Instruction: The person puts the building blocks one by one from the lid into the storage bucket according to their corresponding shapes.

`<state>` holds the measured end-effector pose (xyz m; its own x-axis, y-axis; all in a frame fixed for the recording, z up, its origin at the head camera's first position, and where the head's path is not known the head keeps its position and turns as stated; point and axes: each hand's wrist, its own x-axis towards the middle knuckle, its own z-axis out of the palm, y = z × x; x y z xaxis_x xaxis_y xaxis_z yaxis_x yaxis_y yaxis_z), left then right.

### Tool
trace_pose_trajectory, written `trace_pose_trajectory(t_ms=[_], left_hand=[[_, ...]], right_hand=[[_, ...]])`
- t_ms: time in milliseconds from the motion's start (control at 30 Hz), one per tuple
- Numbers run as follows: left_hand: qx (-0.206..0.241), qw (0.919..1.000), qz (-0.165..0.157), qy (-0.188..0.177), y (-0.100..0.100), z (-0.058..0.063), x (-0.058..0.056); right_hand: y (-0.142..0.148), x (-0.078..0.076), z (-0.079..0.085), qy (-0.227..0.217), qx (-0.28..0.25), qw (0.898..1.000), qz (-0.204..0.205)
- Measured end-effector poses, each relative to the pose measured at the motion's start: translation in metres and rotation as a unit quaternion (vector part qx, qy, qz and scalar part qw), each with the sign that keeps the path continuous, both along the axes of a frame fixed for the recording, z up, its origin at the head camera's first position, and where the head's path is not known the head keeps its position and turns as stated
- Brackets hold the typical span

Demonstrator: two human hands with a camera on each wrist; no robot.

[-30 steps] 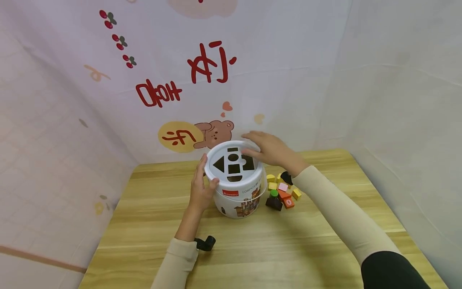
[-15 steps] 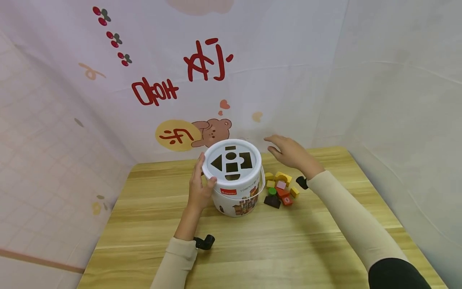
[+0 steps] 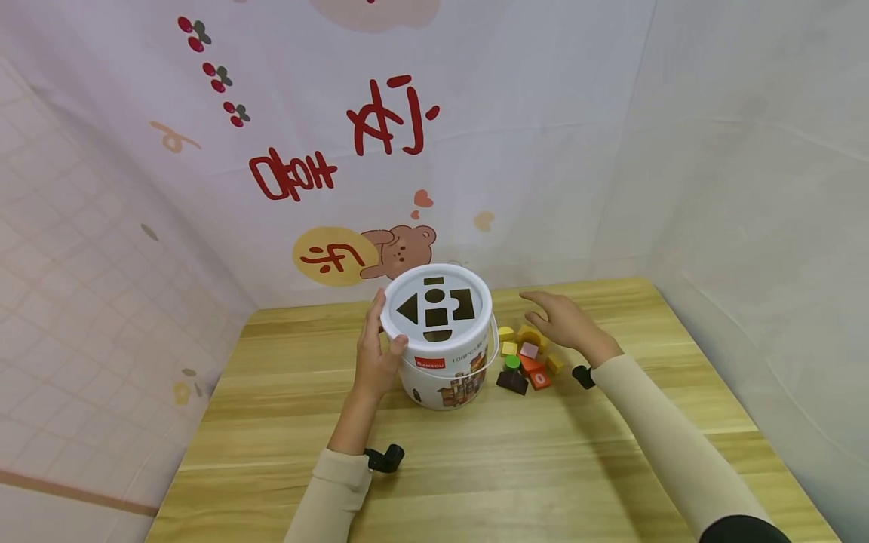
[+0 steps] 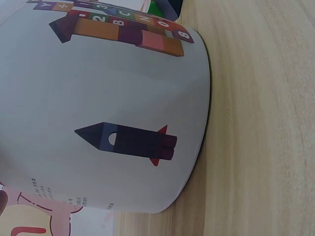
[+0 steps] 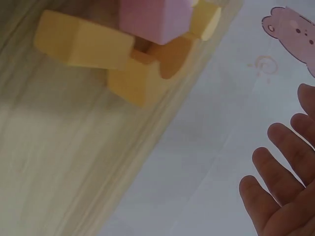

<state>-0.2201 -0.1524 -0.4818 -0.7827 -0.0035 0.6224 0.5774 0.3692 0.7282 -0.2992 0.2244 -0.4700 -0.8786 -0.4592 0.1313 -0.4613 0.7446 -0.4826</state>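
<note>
A white toy-block bucket point(image 3: 444, 369) stands upright on the table, its lid point(image 3: 407, 335) pierced with shaped holes. My left hand point(image 3: 376, 360) holds the bucket's left side near the rim, fingers at the back and thumb at the front. The left wrist view is filled by the bucket's printed wall point(image 4: 98, 88). My right hand point(image 3: 566, 323) hovers with relaxed fingers above a small pile of wooden blocks, holding nothing. A pink block point(image 5: 152, 19) and a yellow block point(image 5: 83, 42) show to the left of that hand in the right wrist view.
Right of the bucket lie a green block point(image 3: 512, 363), a dark brown block point(image 3: 512, 382) and red blocks point(image 3: 539, 378). The bucket's wire handle point(image 3: 498, 343) hangs on its right side. A printed cloth point(image 3: 543, 151) rises behind the wooden table point(image 3: 475, 475).
My right hand has moved off the lid to the right and down, over the blocks. The left hand has stayed on the bucket.
</note>
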Motion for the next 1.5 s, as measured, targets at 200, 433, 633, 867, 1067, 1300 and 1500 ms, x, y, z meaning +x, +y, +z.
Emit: trace_pose_trajectory(t_ms=[200,433,633,867,1067,1300,1500], left_hand=[[0.001,1.0000,0.000,-0.003,0.001,0.000,0.001],[0.002,1.0000,-0.001,0.003,0.002,0.000,0.000],[-0.001,1.0000,0.001,0.002,0.002,0.000,0.000],[0.002,1.0000,-0.002,0.006,0.002,0.000,-0.001],[0.001,1.0000,0.002,-0.001,0.002,0.003,-0.002],[0.001,1.0000,0.004,0.003,0.003,0.001,-0.003],[0.003,1.0000,0.007,0.004,0.002,-0.001,-0.003]], right_hand=[[0.006,0.002,-0.017,-0.001,0.009,1.000,-0.008],[0.014,0.002,-0.042,-0.001,0.005,1.000,-0.004],[0.017,0.003,-0.057,-0.008,-0.001,1.000,0.009],[0.017,0.003,-0.065,-0.008,0.010,1.000,0.015],[0.017,0.004,-0.064,-0.004,0.039,0.999,0.008],[0.019,0.009,-0.057,-0.018,0.096,0.994,-0.041],[0.020,0.011,-0.054,-0.009,0.105,0.992,-0.066]])
